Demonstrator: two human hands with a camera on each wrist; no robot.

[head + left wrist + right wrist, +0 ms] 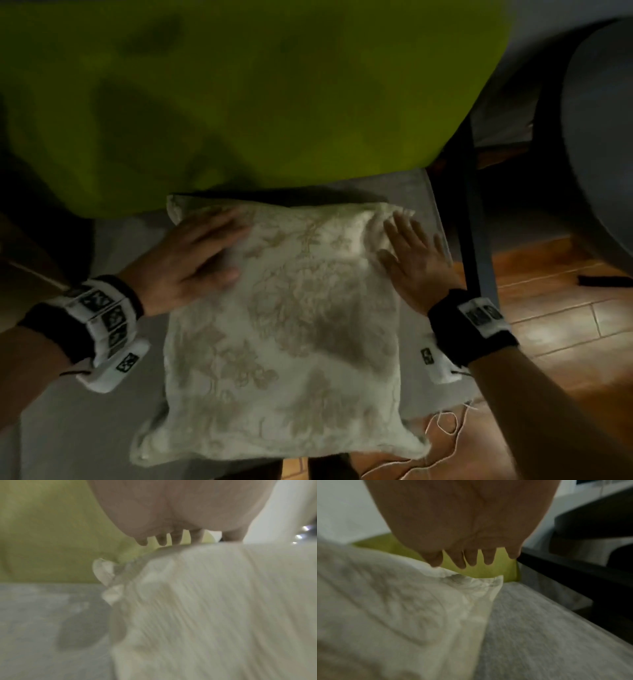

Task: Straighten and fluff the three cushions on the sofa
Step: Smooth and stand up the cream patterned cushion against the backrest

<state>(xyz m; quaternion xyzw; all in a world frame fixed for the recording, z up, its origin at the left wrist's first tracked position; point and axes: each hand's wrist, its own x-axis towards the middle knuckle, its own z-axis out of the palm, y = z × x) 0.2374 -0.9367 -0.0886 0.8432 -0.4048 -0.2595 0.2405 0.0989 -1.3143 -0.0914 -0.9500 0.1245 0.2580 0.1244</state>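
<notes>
Head view: a cream cushion (284, 329) with a faint floral print lies flat on the grey seat (78, 428), its far edge close against the green backrest (239, 96). Landmark for everything here is that cushion.

The left hand (191, 253) lies flat on the cushion's far left part, fingers straight and together, grasping nothing. The right hand (414, 257) rests on its far right part, fingers spread and straight, also grasping nothing. In both wrist views the palms sit above the fabric with the fingers extended; whether the fingertips are pressing at this instant I cannot tell, as the frames are blurred.

The step in hand looks like patting or smoothing. To do it well, I would press with flat palms from the cushion's middle outward, so the filling spreads toward the corners rather than bunching. The far right corner (489, 584) looks crumpled and thin, so it wants filling pushed into it. A dip shows right of the cushion's middle; plumping from both sides at once should lift it.

The cushion's near edge overhangs the seat front, so hard pushes toward the person could slide it off. Only this one cushion is in view.
</notes>
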